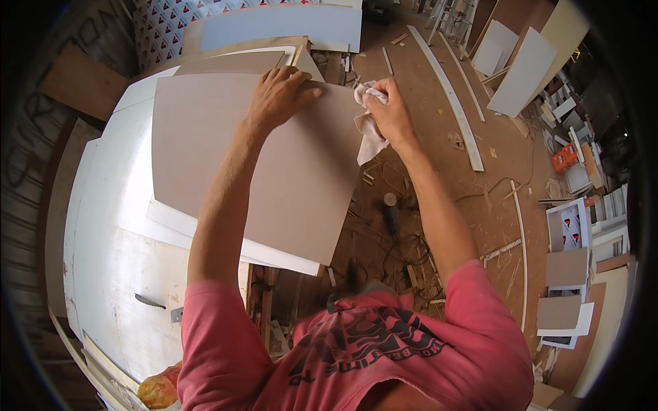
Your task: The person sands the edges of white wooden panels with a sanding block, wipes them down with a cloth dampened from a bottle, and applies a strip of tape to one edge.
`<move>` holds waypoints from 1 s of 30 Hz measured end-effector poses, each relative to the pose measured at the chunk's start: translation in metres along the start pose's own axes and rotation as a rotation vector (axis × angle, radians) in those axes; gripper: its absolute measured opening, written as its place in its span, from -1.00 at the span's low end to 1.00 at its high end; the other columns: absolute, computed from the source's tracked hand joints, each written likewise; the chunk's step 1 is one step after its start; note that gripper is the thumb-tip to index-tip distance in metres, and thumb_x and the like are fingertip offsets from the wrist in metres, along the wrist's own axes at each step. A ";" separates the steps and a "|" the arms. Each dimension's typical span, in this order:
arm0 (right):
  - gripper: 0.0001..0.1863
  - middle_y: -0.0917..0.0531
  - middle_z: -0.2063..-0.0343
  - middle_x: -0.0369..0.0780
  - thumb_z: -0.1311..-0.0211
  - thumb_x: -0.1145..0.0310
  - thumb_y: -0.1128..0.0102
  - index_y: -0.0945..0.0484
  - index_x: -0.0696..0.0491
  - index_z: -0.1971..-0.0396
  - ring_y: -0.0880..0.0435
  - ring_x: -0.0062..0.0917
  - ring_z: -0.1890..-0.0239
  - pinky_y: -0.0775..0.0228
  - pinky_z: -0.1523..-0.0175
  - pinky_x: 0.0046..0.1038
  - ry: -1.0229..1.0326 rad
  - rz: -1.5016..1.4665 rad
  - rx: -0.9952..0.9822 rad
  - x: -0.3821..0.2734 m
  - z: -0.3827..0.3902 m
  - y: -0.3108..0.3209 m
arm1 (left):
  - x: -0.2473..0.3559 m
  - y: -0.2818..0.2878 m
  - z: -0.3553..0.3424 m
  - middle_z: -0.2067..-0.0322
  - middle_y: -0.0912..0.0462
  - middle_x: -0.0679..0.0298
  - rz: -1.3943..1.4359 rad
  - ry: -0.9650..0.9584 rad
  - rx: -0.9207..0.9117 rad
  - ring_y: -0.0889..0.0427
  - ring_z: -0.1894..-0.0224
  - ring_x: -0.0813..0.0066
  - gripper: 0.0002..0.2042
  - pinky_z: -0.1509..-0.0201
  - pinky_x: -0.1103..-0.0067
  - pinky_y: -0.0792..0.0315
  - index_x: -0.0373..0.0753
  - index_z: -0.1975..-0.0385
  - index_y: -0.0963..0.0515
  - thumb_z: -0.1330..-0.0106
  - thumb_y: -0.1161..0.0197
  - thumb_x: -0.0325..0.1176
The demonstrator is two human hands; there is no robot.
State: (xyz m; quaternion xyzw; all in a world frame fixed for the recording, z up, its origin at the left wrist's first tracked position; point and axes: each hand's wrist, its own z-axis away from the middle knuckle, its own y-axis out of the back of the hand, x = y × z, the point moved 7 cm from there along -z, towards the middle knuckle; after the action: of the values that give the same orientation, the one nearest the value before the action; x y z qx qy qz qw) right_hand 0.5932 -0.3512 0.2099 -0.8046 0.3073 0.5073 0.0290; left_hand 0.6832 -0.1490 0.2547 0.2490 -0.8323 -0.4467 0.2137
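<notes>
A brown-grey flat panel (274,185) lies on white sheets on the workbench (103,226). My left hand (279,99) rests at its far edge, fingers apart and slightly bent, thumb on the face. In my right hand (392,116) a crumpled pale cloth (370,140) is bunched, touching the panel's far right corner; its loose end hangs down beside the right edge. Under the panel, a white board (281,259) sticks out along the near side.
A dark handle-like piece (149,301) lies on the bench, near left. Below the panel's right side, a power tool (391,216) and cables sit on the littered floor. Long white strips (452,103) lie farther right. Boards (524,72) lean at the far right, with stacked offcuts (565,267) nearer.
</notes>
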 end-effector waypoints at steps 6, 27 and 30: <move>-0.74 -0.57 0.34 -0.15 -0.13 0.38 -0.20 -0.39 0.16 0.25 -0.55 -0.51 0.27 -0.43 0.16 -0.41 -0.277 -0.037 -0.074 0.155 0.031 -0.014 | -0.067 -0.106 0.178 -0.34 -0.16 0.09 -0.159 0.471 -0.094 -0.02 -0.42 0.12 -0.49 -0.43 0.21 0.06 0.05 -0.29 -0.29 -0.38 -0.01 0.05; -0.89 -0.53 0.27 -0.23 -0.05 0.41 -0.24 -0.57 0.02 0.38 -0.53 -0.32 0.14 -0.44 0.01 -0.29 0.024 0.502 -0.480 0.092 0.156 -0.064 | -0.085 -0.125 0.221 -0.39 -0.07 0.16 -0.288 0.648 -0.252 0.05 -0.45 0.17 -0.41 -0.49 0.24 0.20 0.13 -0.34 -0.21 -0.38 0.19 0.22; -0.89 -0.55 0.26 -0.22 -0.09 0.38 -0.25 -0.58 0.03 0.37 -0.53 -0.32 0.13 -0.42 -0.01 -0.33 0.046 0.471 -0.547 0.101 0.145 -0.061 | -0.080 -0.124 0.223 -0.39 -0.08 0.16 -0.284 0.641 -0.264 0.05 -0.45 0.17 -0.42 -0.49 0.24 0.20 0.13 -0.34 -0.21 -0.38 0.19 0.22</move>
State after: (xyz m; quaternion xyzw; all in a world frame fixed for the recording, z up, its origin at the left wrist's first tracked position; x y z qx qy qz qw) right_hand 0.5393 -0.2967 0.0398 -0.7010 0.3376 0.5454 -0.3118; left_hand 0.6452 -0.0175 0.0247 0.4593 -0.6157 -0.4746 0.4297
